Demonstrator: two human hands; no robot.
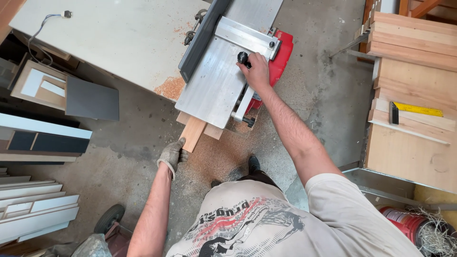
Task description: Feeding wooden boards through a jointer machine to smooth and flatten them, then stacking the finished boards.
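I stand over a jointer-planer machine (216, 83) with a grey metal table and a red body. My right hand (257, 71), bare, is closed on a black knob (243, 58) at the machine's guard. My left hand (172, 155) wears a grey work glove and grips the near end of a reddish wooden board (193, 133). That board sticks out from under the metal table, beside a paler board (213, 131).
Sawdust covers the concrete floor around my feet. A large pale workbench (109, 38) lies to the left. Stacked wooden boards (414, 43) with a yellow square (416, 109) stand at the right. White panels (33, 209) lean at the lower left, a red bucket (404, 223) at the lower right.
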